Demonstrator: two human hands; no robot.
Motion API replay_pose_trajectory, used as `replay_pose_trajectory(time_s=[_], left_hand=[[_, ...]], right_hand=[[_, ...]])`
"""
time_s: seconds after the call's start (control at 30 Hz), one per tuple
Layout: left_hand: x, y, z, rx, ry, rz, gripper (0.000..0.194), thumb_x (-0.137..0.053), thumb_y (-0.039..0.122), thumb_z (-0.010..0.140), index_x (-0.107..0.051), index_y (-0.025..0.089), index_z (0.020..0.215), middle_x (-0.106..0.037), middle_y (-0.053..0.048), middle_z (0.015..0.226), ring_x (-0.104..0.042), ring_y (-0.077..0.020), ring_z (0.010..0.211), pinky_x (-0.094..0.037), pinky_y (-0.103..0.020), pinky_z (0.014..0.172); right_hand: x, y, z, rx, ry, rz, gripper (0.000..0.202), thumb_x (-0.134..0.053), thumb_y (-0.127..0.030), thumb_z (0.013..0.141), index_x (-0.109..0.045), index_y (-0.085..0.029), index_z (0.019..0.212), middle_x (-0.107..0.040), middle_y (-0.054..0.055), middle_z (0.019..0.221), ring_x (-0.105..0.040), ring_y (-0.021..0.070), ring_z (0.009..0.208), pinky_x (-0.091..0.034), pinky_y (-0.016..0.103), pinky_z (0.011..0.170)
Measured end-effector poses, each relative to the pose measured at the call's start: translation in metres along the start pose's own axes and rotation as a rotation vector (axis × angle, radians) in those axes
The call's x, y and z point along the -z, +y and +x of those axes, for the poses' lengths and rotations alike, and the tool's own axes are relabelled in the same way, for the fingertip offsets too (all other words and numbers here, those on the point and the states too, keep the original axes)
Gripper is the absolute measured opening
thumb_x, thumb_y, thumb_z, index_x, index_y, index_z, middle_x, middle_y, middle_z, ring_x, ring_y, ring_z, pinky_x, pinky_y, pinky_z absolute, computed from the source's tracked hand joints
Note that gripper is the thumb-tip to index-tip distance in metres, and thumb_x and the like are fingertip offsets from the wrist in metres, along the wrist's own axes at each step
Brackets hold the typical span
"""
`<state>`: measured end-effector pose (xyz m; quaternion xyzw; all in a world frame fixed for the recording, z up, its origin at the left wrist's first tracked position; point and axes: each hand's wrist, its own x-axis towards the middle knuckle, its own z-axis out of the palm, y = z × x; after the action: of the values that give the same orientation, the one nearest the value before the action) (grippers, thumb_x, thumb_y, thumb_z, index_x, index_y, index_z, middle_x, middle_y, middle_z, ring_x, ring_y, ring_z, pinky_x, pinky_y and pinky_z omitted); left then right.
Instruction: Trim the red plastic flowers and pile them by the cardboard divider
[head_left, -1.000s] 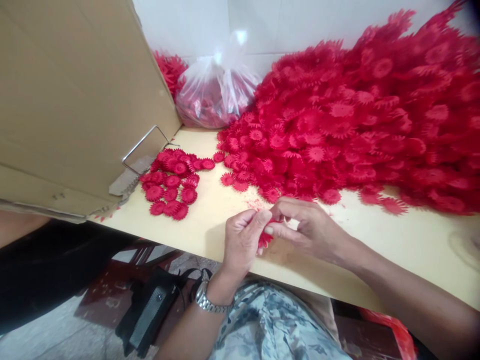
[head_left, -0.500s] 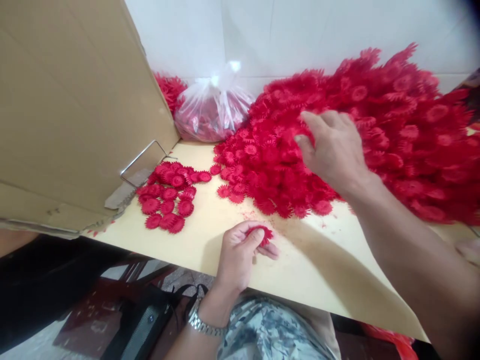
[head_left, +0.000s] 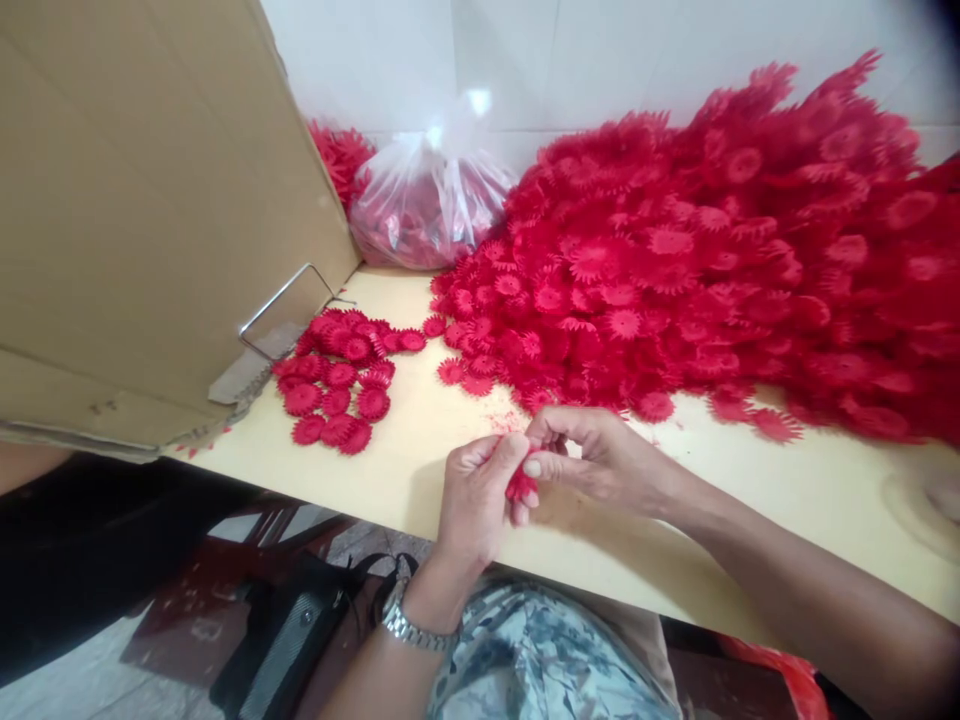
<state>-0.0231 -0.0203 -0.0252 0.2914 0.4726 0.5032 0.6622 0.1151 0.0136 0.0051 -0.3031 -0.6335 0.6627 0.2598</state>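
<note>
Red fringed flower piece (head_left: pixel 521 487), lower centre of frame, is pinched by the left hand (head_left: pixel 477 495) and right hand (head_left: pixel 600 458), the latter back from the upper-right rosette heap (head_left: pixel 697 270), making work two-handed again.

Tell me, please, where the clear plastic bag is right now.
In the head view, the clear plastic bag sits at the back of the table, between the cardboard on its left and the large red heap on its right.
</note>
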Motion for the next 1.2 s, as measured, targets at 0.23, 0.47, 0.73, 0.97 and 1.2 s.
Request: replay_pose_trajectory(time_s=[0.23, 0.47, 0.73, 0.97, 1.2], left_hand=[[0.005, 0.002, -0.006, -0.028, -0.105, -0.007, 0.03, -0.063, 0.036, 0.076, -0.055, 0.014, 0.059, -0.056, 0.002, 0.047, -0.05, -0.0071, 0.036, -0.038, -0.018, 0.035], [0.001, 0.007, -0.007, 0.021, -0.112, -0.059, 0.014, -0.061, 0.027, 0.075, -0.058, 0.013, 0.073, -0.065, -0.002, 0.059, -0.061, -0.0129, 0.047, -0.05, -0.024, 0.047], [0.0, 0.004, -0.006, 0.038, -0.02, 0.021, 0.022, -0.064, 0.032, 0.072, -0.054, 0.013, 0.064, -0.061, 0.001, 0.049, -0.053, -0.0099, 0.034, -0.043, -0.02, 0.034], [0.003, -0.001, -0.005, 0.01, -0.012, 0.068, 0.033, -0.067, 0.043, 0.069, -0.057, 0.014, 0.059, -0.054, 0.003, 0.041, -0.043, -0.0052, 0.031, -0.031, -0.016, 0.031], [0.009, 0.001, -0.007, 0.019, -0.052, 0.009, 0.04, -0.066, 0.047, 0.069, -0.05, 0.015, 0.053, -0.049, 0.004, 0.042, -0.038, -0.0037, 0.032, -0.026, -0.015, 0.031]], right_hand=[[0.05, -0.022, 0.006, 0.215, 0.715, -0.775, 0.024, -0.05, -0.036, 0.085, -0.055, -0.021, 0.067, -0.055, 0.001, 0.06, -0.05, 0.0141, 0.052, -0.039, 0.029, 0.048], [0.11, -0.055, 0.014, 0.179, 0.895, -1.495, 0.033, -0.037, -0.04, 0.09, -0.061, -0.028, 0.108, -0.057, 0.011, 0.107, -0.049, 0.0356, 0.108, -0.039, 0.056, 0.09], [0.037, -0.017, -0.004, 0.266, 0.338, -0.872, 0.024, -0.049, -0.034, 0.088, -0.066, -0.017, 0.087, -0.066, 0.008, 0.089, -0.062, 0.0172, 0.076, -0.049, 0.029, 0.066], [0.002, -0.006, -0.004, -0.045, -0.05, 0.16, 0.025, -0.053, -0.04, 0.085, -0.052, -0.016, 0.081, -0.062, 0.001, 0.062, -0.063, 0.0158, 0.062, -0.05, 0.032, 0.065], [0.022, -0.003, -0.002, 0.035, 0.388, -0.343, 0.028, -0.054, -0.04, 0.082, -0.05, -0.017, 0.067, -0.044, -0.004, 0.056, -0.04, 0.0083, 0.05, -0.031, 0.021, 0.045]])
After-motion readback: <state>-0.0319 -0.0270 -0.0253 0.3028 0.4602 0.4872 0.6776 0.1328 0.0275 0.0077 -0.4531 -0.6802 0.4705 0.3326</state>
